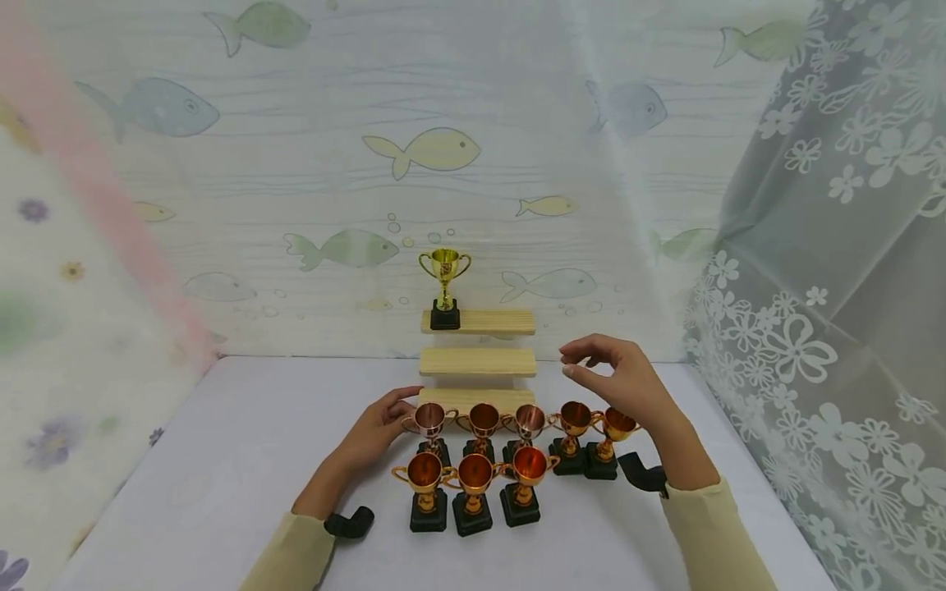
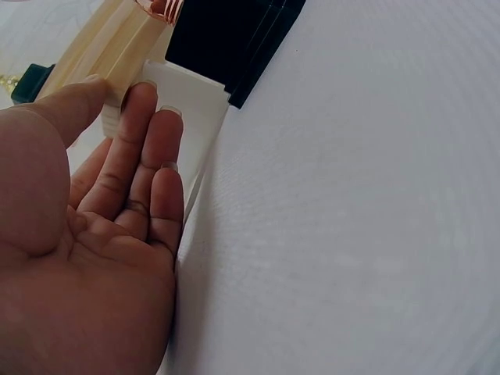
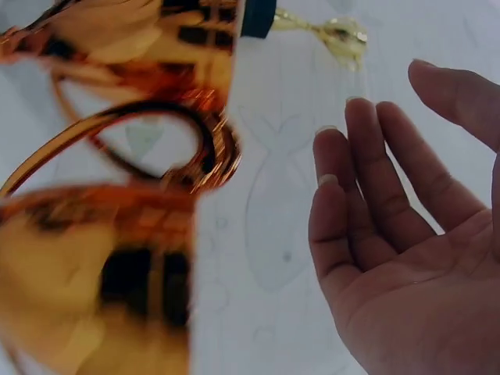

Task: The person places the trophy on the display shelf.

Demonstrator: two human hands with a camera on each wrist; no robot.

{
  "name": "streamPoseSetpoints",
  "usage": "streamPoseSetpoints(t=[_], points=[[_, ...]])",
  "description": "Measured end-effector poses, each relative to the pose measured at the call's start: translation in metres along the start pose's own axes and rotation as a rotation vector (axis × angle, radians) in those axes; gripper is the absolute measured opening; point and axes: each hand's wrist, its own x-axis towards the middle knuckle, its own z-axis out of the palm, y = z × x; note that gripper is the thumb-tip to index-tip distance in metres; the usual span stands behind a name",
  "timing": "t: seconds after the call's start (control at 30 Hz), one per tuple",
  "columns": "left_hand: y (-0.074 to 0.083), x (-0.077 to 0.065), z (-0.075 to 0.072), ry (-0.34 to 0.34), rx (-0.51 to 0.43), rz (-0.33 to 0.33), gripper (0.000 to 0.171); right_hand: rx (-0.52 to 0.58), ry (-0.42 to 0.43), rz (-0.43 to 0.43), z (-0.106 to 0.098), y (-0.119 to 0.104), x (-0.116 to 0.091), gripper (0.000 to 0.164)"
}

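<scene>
My left hand (image 1: 378,430) is at the left end of a pale wooden tiered stand (image 1: 476,361). In the left wrist view, thumb and fingertips hold the end of a wooden step (image 2: 125,58); the index fingertip is hidden. One gold trophy cup (image 1: 445,275) on a black base stands upright at the left of the top step. My right hand (image 1: 621,379) is raised right of the stand, bent fingers apart from the thumb, holding nothing. Below it is a copper-coloured trophy cup (image 1: 617,423), large and close in the right wrist view.
Several copper trophies, such as this front one (image 1: 474,472), stand upright in two rows before the stand. Among them is a rosier cup (image 1: 430,420). They stand on a white-covered table (image 1: 244,476). A fish-patterned cloth (image 1: 473,98) hangs behind; a flowered sheer curtain (image 1: 828,328) hangs right.
</scene>
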Motion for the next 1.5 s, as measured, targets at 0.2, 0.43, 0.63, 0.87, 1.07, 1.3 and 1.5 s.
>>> streamPoseSetpoints(t=[0.2, 0.43, 0.63, 0.87, 1.07, 1.3, 1.5], points=[[0.003, -0.001, -0.001, 0.002, -0.004, 0.005, 0.053, -0.025, 0.056, -0.009, -0.015, 0.023, -0.023, 0.028], [0.001, 0.0, 0.0, -0.007, -0.022, 0.006, 0.053, 0.016, 0.038, -0.044, -0.03, 0.051, -0.044, 0.046], [0.002, 0.001, 0.003, -0.004, -0.01, 0.012, 0.052, 0.048, -0.056, -0.059, -0.035, 0.074, -0.063, 0.078], [0.002, 0.002, 0.004, -0.007, -0.008, 0.017, 0.052, 0.044, -0.077, -0.045, -0.031, 0.093, -0.076, 0.084], [0.002, 0.002, 0.003, 0.007, 0.009, 0.007, 0.053, 0.032, -0.099, -0.003, -0.027, 0.104, -0.078, 0.075], [0.004, 0.001, 0.002, 0.013, 0.02, -0.003, 0.053, 0.009, -0.166, 0.028, -0.019, 0.112, -0.079, 0.06], [0.002, 0.0, 0.002, 0.01, 0.019, -0.016, 0.053, -0.003, -0.115, 0.012, -0.006, 0.117, -0.078, 0.041]])
